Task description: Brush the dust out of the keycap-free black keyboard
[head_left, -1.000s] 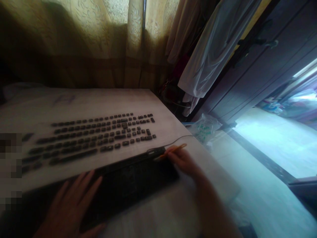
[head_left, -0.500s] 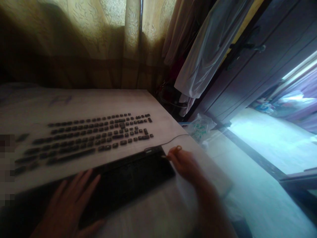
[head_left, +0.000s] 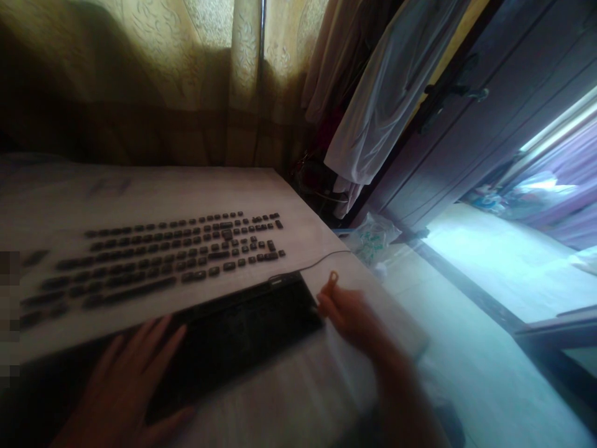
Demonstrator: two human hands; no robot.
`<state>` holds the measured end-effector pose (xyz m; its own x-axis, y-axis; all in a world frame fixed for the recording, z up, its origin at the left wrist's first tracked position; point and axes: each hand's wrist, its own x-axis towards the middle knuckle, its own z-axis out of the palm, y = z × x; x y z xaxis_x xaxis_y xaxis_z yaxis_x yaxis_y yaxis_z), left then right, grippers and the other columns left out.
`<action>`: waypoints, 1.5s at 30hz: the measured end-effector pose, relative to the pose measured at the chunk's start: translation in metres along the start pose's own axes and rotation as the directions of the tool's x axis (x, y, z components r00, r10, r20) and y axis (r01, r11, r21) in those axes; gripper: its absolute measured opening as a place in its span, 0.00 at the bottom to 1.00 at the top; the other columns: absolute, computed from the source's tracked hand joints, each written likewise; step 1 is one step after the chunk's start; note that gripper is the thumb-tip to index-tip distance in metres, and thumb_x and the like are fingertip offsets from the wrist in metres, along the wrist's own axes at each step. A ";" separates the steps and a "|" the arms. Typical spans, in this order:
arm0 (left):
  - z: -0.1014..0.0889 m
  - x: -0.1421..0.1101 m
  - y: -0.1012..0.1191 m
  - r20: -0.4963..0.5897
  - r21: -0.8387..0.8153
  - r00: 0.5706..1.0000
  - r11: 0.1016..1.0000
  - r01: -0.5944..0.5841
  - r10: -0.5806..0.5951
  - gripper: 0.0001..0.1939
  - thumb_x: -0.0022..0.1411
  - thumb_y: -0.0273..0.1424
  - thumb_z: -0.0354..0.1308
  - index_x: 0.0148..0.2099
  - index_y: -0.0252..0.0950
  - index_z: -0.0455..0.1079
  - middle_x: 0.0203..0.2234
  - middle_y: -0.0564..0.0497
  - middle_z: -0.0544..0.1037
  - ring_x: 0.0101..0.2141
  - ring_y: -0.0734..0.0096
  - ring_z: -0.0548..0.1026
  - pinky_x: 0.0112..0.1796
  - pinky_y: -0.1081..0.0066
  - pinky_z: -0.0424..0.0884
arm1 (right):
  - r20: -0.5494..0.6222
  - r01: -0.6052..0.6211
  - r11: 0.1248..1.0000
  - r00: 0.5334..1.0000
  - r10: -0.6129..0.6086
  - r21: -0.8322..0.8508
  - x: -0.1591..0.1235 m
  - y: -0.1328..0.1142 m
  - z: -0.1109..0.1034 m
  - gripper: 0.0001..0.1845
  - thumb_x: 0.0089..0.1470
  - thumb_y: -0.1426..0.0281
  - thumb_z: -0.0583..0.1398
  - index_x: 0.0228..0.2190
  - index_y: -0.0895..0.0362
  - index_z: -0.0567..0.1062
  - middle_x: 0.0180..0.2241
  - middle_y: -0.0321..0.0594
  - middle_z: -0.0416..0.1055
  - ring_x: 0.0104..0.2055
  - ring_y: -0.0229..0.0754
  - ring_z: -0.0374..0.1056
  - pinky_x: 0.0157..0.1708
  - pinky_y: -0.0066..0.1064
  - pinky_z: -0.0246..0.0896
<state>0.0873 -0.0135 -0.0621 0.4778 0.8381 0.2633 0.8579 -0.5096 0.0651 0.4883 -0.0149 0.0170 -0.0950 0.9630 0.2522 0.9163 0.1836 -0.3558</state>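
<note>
A black keyboard base (head_left: 242, 333), stripped of its keycaps, lies at a slant across the near part of the table. My left hand (head_left: 128, 373) rests on its left part with the fingers spread. At the base's right end, my right hand (head_left: 342, 311) is closed on a slim tool with an orange looped end (head_left: 333, 277). The tool's tip points down at the base's right edge; whether it touches cannot be made out. Behind the base, loose black keycaps (head_left: 205, 246) are laid out in rows. A thin cable (head_left: 321, 259) runs from the base's back edge to the right.
The white table (head_left: 186, 190) ends on the right above a pale tiled floor (head_left: 494, 274). A clear plastic bag (head_left: 375, 236) lies beside that edge. Hanging clothes (head_left: 368, 118), a door (head_left: 466, 118) and a patterned curtain (head_left: 153, 81) stand behind.
My right hand has moved the tool from over the base's back right corner down along its right edge, turning the loop more upright. My left hand stays in place.
</note>
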 end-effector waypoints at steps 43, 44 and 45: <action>-0.001 0.004 -0.007 0.047 0.003 0.998 0.999 -0.037 0.037 0.44 0.54 0.56 0.57 0.68 0.38 0.64 0.68 0.38 0.63 0.66 0.34 0.62 0.65 0.39 0.50 | -0.109 -0.055 0.971 0.991 0.082 0.232 -0.002 -0.030 0.018 0.22 0.64 0.62 0.52 0.23 0.56 0.75 0.21 0.42 0.76 0.23 0.43 0.75 0.25 0.29 0.64; -0.001 0.005 -0.007 0.061 -0.009 0.998 1.000 -0.024 0.025 0.44 0.54 0.56 0.57 0.68 0.40 0.64 0.68 0.39 0.63 0.66 0.35 0.62 0.65 0.39 0.50 | -0.105 -0.054 0.973 0.991 0.080 0.226 -0.002 -0.030 0.016 0.22 0.64 0.62 0.52 0.22 0.55 0.74 0.20 0.41 0.76 0.22 0.43 0.74 0.24 0.29 0.63; 0.000 0.005 -0.008 0.070 -0.016 0.997 1.000 -0.017 0.019 0.44 0.54 0.57 0.56 0.68 0.41 0.63 0.68 0.40 0.63 0.66 0.35 0.61 0.65 0.39 0.50 | -0.102 -0.054 0.974 0.992 0.078 0.221 -0.003 -0.030 0.015 0.22 0.64 0.62 0.52 0.22 0.55 0.74 0.19 0.41 0.75 0.21 0.42 0.74 0.24 0.29 0.63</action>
<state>0.0827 -0.0057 -0.0610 0.5056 0.8400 0.1967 0.8463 -0.5272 0.0762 0.4558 -0.0201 0.0137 0.0173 0.9491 0.3144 0.8114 0.1704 -0.5591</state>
